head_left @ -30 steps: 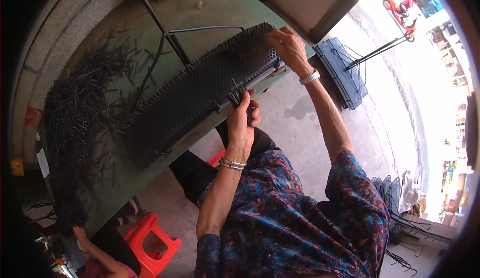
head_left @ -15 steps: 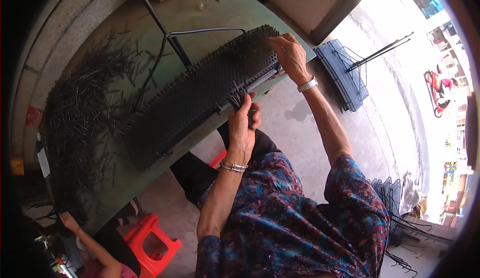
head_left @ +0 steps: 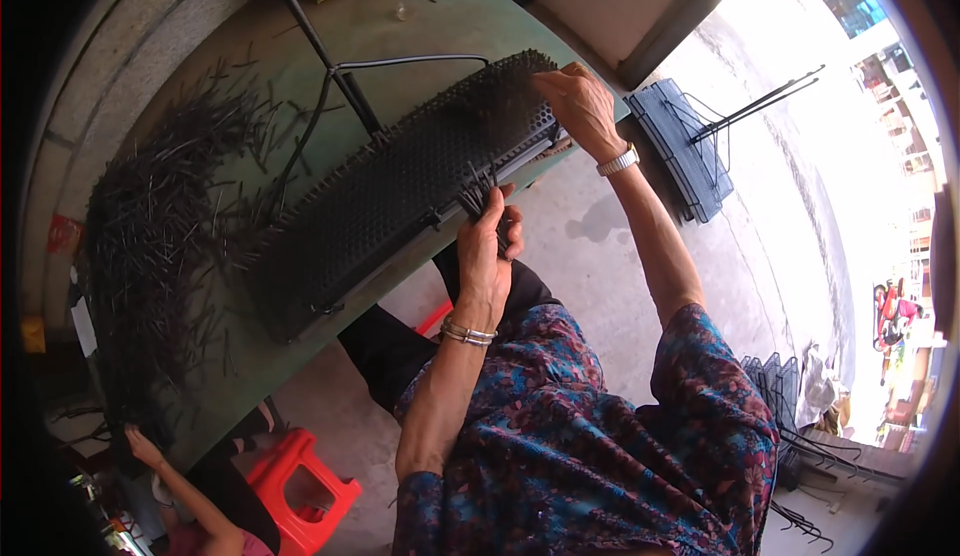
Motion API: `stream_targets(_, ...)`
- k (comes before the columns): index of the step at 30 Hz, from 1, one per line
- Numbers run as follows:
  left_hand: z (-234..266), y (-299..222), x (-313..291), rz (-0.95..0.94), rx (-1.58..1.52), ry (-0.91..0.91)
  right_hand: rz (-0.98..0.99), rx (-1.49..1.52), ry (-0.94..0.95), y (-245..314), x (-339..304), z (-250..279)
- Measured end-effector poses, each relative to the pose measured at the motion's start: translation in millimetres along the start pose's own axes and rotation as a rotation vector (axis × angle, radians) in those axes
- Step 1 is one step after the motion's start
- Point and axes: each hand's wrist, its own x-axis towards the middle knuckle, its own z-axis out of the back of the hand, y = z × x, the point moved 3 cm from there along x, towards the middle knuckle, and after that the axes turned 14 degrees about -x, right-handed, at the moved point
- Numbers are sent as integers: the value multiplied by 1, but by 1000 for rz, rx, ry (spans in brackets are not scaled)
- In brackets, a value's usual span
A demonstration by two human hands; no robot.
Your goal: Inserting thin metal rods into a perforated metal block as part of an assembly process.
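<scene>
A long black panel full of small holes (head_left: 400, 186) lies slanted on the green table, with short dark spikes standing along its far edge and thickly at its right end. My left hand (head_left: 488, 241) is closed around a bundle of thin black strips (head_left: 476, 196) in front of the panel's near edge. Over the panel's right end, my right hand (head_left: 582, 106) has its fingertips pinched together among the spikes. What they hold, if anything, is too small to make out. A large heap of loose black strips (head_left: 160, 236) covers the table's left side.
A black metal frame (head_left: 345, 76) rises behind the panel from the green table (head_left: 450, 16). At lower left, a co-worker's hand (head_left: 145, 448) reaches the heap's edge beside a red stool (head_left: 300, 496). A similar panel with a rod frame (head_left: 680, 151) stands on the floor at right.
My right hand has shifted very slightly left, still pinched at the panel's right end. The left hand keeps its bundle in place. Outside, a red motorbike has moved along the street.
</scene>
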Motion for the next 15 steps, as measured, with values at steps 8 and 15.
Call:
stream_targets(8,2,0,-2,9,7,-2,-18,82,-40,5,2,1)
stream_targets(15,1,-3,-1,-6,7,-3,-42,121,-55,13,9,1)
